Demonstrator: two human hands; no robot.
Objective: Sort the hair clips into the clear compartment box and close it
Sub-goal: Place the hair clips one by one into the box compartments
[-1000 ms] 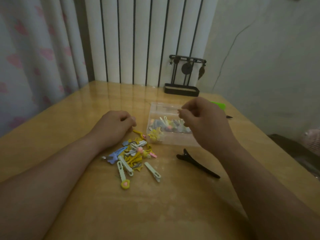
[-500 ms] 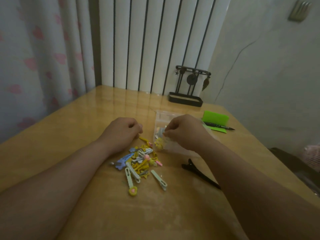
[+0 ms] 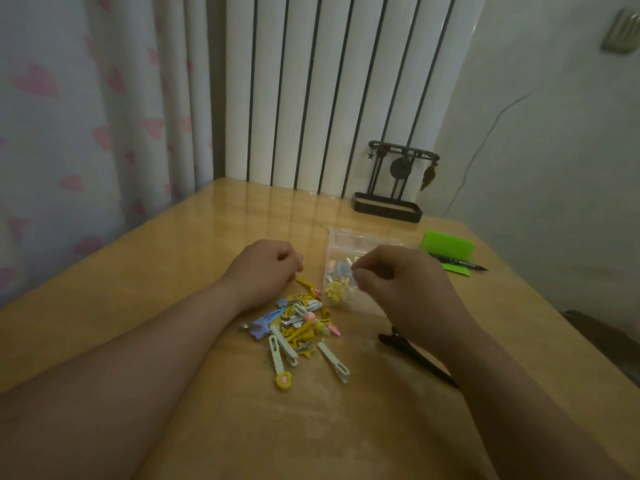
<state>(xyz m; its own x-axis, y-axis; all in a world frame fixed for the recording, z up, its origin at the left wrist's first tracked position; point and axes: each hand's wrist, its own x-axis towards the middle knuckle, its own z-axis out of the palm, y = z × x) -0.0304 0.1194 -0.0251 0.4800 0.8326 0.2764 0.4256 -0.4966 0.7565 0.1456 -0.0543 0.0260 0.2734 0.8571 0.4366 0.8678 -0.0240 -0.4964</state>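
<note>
Lying between both hands (image 3: pixel 265 268) (image 3: pixel 407 287), hair clips (image 3: pixel 298 327).

Clip pile (image 3: pixel 298 327) left of bag (image 3: pixel 346 271) (both on table (image 3: pixel 173 271)).

The left hand (image 3: pixel 263 268), fingers (image 3: pixel 291 259) curled, sits beside piled hair clips (image 3: pixel 298 327) while the right hand (image 3: pixel 398 282) hovers over the clear box (image 3: pixel 346 242).
</note>
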